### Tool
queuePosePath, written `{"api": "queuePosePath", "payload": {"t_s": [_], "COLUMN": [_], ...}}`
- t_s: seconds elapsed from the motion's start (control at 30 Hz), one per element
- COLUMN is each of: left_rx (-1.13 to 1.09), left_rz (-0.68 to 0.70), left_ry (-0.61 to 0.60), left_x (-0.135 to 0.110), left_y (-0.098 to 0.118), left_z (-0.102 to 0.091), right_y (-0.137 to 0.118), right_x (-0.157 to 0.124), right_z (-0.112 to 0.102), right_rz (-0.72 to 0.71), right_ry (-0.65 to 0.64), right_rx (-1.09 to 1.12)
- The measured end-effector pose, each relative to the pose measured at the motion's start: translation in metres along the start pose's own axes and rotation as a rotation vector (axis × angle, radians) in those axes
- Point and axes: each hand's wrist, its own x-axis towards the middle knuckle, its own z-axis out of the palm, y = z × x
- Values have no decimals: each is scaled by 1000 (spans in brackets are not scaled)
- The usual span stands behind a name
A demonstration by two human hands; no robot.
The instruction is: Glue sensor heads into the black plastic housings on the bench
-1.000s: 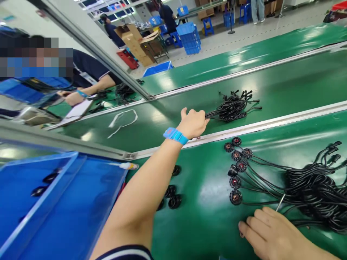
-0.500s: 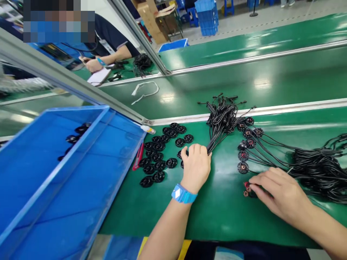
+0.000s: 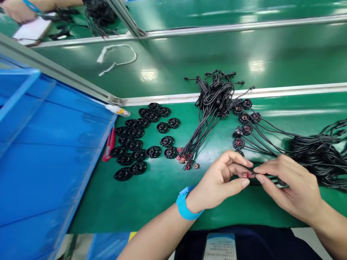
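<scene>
My left hand [image 3: 221, 180] and my right hand [image 3: 290, 186] meet over the green table [image 3: 151, 202], both pinching one small red-and-black wired part [image 3: 247, 175] between their fingertips. Its black lead runs right under my right hand. A bundle of black wired parts [image 3: 210, 108] lies just beyond, its small red ends [image 3: 185, 160] near my left hand. A second, larger bundle [image 3: 311, 155] lies at the right, with round red-centred heads [image 3: 242, 121] fanned out. Several black round discs [image 3: 141, 142] lie to the left.
A large blue bin [image 3: 51, 151] stands at the left, with a red tool [image 3: 110, 144] beside its edge. A metal rail [image 3: 271, 92] divides the table from the green conveyor belt, where a white strap [image 3: 116, 57] lies. Another person's hand [image 3: 16, 9] is at the far left top.
My left hand has let go of the bundle it dragged onto the table and has come to my right hand. Both now pinch one small part, lifted off the table. The view tilted down.
</scene>
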Motion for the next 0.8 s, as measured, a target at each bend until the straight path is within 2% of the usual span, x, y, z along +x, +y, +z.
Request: {"api": "queuePosePath", "payload": {"t_s": [0.17,0.3,0.57,0.8], "left_rx": [-172,-267,-314,-290], "left_rz": [-88,-151,-204,-254], "left_ry": [68,142,98,172], "left_x": [1,0,-2,1], "left_y": [2,2,1,1], "left_z": [0,3,1,5], "right_y": [-5,-5,-3,-4], "right_x": [4,4,0,-4], "right_z": [-2,1,1,3], "right_rz": [53,28,10,-14], "right_ry": [-27,-45,-20,36], "right_rx": [37,8,28,-71]}}
